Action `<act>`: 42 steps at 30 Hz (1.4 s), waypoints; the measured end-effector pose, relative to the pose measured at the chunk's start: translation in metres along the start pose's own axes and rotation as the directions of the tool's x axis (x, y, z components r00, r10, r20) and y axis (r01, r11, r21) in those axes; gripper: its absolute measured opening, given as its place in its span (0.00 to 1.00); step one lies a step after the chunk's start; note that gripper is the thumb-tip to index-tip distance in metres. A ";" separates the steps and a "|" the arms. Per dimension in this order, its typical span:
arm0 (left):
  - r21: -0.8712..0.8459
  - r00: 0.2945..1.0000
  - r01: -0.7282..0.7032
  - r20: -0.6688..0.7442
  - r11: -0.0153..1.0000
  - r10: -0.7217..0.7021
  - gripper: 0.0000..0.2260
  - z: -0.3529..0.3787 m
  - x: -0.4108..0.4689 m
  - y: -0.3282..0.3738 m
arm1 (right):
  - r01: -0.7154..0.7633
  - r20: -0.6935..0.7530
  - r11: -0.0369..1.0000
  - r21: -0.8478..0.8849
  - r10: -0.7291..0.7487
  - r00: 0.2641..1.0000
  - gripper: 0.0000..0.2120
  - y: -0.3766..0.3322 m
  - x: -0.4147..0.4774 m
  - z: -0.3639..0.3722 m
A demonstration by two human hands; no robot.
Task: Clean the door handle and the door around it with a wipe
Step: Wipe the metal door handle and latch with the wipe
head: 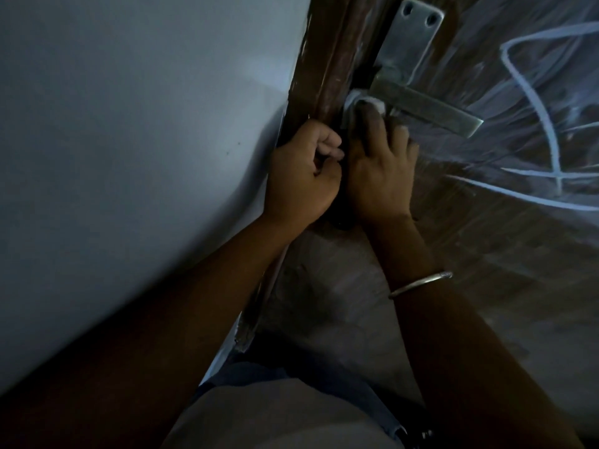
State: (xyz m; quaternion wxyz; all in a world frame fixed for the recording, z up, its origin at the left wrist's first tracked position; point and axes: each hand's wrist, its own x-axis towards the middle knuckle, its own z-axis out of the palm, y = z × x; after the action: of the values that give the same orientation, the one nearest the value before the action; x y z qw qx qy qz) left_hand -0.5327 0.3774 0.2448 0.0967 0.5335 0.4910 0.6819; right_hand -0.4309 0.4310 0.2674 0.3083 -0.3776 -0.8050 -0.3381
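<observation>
The white wipe [356,103] sat a little above the middle of the frame, bunched up just under the near end of the metal door handle [424,106]. It was pressed against the brown door [486,241] close to the door's edge. The right hand [379,170] lay flat on top of the wipe, with its fingers spread out and reaching up toward the handle, so the wipe peeked out past the fingertips. The left hand [301,176] was just beside it on the left, curled in a fist around the edge of the door, and the two hands nearly touched. It looked like the person was in the middle of rubbing the door right by the handle, while the other hand held the door steady. The long bar of the handle and the metal plate [411,40] above it probably still needed wiping, so the next move would call for sliding the wipe up and along the bar. White scribbly marks [531,98] showed on the door at the right of the frame. A thin bangle [421,284] sat on the right wrist. A pale wall [129,124] filled the left side.
</observation>
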 end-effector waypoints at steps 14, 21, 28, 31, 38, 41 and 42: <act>-0.029 0.998 0.042 -0.036 0.999 -0.044 0.06 0.002 -0.004 -0.005 | -0.019 0.019 0.994 0.108 0.017 1.000 0.16 0.008 -0.006 0.005; -0.025 0.995 0.093 -0.022 0.995 -0.093 0.06 0.001 0.008 0.018 | -0.330 0.125 0.739 0.588 0.320 0.939 0.17 0.008 -0.010 -0.001; 0.061 0.989 0.142 0.017 0.988 -0.144 0.07 -0.006 0.016 0.040 | -0.040 0.026 0.923 0.384 0.032 0.999 0.08 0.026 -0.007 -0.025; 0.107 0.988 0.149 0.029 0.983 -0.153 0.07 -0.008 0.025 0.052 | -0.021 0.036 0.927 0.374 0.008 0.999 0.07 0.024 -0.008 -0.045; 0.107 0.981 0.191 0.026 0.976 -0.194 0.08 -0.010 0.044 0.072 | -0.034 -0.074 0.914 0.404 0.070 0.995 0.10 0.027 0.048 -0.085; 0.113 0.980 0.184 0.055 0.976 -0.191 0.08 -0.008 0.043 0.078 | -0.081 -0.022 0.938 0.336 0.094 0.995 0.11 0.032 0.073 -0.084; 0.114 0.979 0.185 0.066 0.976 -0.193 0.08 -0.008 0.042 0.079 | -0.056 0.016 0.954 0.295 0.054 0.998 0.12 0.032 0.079 -0.080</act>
State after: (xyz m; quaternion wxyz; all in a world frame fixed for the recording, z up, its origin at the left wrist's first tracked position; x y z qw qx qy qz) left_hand -0.5254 0.3614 0.3332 0.1511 0.5145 0.5715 0.6211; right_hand -0.4264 0.4159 0.3832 0.3672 -0.3510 -0.8369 -0.2040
